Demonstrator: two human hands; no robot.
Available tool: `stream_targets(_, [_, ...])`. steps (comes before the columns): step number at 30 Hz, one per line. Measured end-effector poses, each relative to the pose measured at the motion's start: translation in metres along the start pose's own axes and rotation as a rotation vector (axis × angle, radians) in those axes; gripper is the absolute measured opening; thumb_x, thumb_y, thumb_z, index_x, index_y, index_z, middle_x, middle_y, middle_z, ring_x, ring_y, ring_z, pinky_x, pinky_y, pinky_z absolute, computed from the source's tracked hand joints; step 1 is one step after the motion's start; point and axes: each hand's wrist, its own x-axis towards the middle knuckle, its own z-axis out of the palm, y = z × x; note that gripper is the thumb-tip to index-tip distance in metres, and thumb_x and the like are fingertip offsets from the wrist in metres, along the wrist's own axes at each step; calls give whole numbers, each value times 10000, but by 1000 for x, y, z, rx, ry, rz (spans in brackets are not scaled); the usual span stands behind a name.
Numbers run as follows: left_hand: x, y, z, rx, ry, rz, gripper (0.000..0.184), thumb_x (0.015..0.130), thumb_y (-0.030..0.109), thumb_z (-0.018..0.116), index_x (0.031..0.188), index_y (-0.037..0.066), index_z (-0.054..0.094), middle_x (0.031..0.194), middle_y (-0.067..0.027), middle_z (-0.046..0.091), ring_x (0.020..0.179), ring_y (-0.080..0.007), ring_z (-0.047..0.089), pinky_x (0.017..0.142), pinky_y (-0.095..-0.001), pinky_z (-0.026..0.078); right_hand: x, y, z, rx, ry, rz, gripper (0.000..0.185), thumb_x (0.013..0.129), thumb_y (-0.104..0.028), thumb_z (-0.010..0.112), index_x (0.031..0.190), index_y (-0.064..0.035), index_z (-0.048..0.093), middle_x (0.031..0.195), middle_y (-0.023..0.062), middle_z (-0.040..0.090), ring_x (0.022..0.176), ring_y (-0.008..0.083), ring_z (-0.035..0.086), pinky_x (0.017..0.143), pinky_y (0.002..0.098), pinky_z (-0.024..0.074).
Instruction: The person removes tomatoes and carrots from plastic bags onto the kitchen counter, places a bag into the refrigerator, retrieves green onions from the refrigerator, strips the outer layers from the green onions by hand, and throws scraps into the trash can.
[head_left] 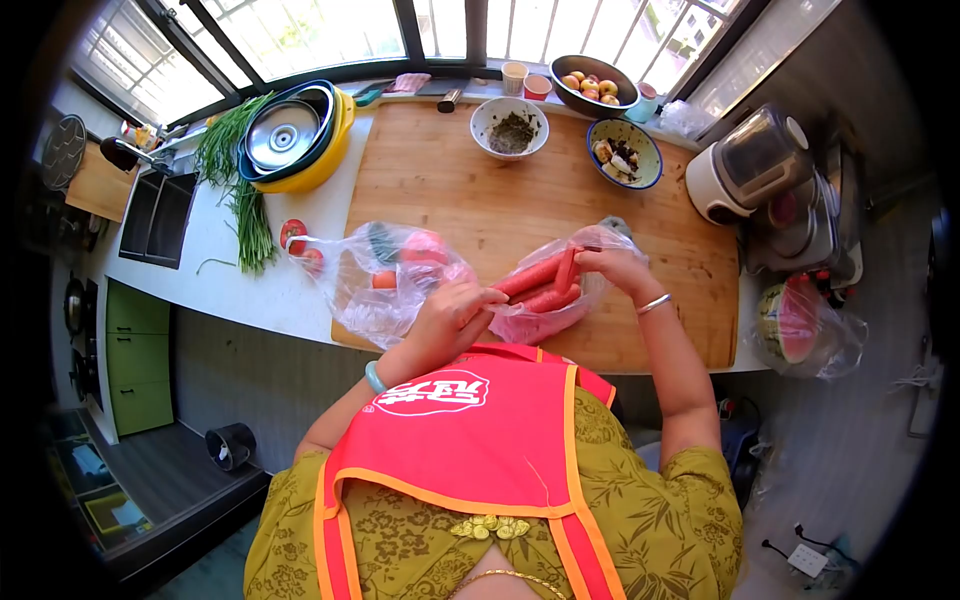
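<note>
Several long red sausages [540, 284] lie in a thin clear plastic bag [520, 326] at the front of the wooden board. My left hand [450, 318], wearing a pale green bangle, is closed in a pinch on the near left edge of this bag. On the far right side, my right hand [614, 266] has its fingers closed around the end of one short, upright-tilted sausage [566, 272]; part of the bag bunches beside them. Left of these, a second plastic bag [345, 285] holds orange-red items and something green, blurred by the film.
The large wooden board [420, 180] carries a white bowl [510, 128] of dark paste and a patterned bowl [625, 153]. Tomatoes [293, 232], green stalks [252, 225] and a yellow basin [325, 165] are left. An appliance [750, 165] and cut watermelon [795, 320] stand right.
</note>
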Motion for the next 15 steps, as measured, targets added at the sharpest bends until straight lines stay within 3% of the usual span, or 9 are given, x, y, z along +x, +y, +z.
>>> stream_targets(1, [1, 0, 0, -21, -3, -19, 200, 701, -24, 584, 895, 25, 589, 788, -124, 582, 727, -274, 552, 658, -330, 444, -8, -16, -2, 457, -40, 76, 255, 803, -83, 516, 1050, -15, 521, 955, 89, 590, 892, 171, 577, 760, 301, 485])
stream_targets(2, [1, 1, -1, -20, 1, -18, 200, 701, -24, 584, 895, 25, 589, 788, -124, 582, 727, -274, 552, 658, -330, 444, -9, -22, -6, 617, -148, 158, 320, 810, -34, 527, 1125, -15, 477, 1052, 44, 544, 955, 140, 550, 808, 278, 471])
stream_targets(5, [0, 4, -2, -84, -25, -98, 191, 732, -8, 572, 921, 12, 581, 808, -123, 577, 743, -251, 553, 680, -322, 444, -19, -42, -1, 761, -222, -13, 394, 791, -25, 568, 1164, -3, 445, 1054, 62, 542, 972, 144, 541, 836, 269, 454])
stream_targets(7, [-2, 4, -3, -189, -96, -323, 238, 755, 48, 592, 985, -3, 557, 821, -118, 569, 760, -213, 548, 697, -306, 441, -24, -51, 6, 782, -229, -17, 412, 782, -21, 585, 1167, 0, 439, 1055, 58, 540, 977, 135, 535, 843, 264, 450])
stream_targets(10, [2, 7, 1, -313, -74, -453, 350, 751, 123, 639, 1056, -8, 528, 850, -111, 557, 783, -186, 537, 708, -298, 437, -29, -60, 21, 732, -219, -37, 447, 764, -6, 612, 1172, 3, 431, 1047, 52, 538, 978, 117, 524, 847, 250, 446])
stream_targets(15, [-2, -4, 16, -193, -66, -314, 417, 759, 199, 653, 1109, 16, 517, 875, -117, 549, 756, -202, 525, 658, -306, 439, -36, -70, 52, 582, -187, -54, 547, 740, 5, 653, 1214, 15, 381, 1017, 53, 533, 915, 108, 535, 805, 223, 458])
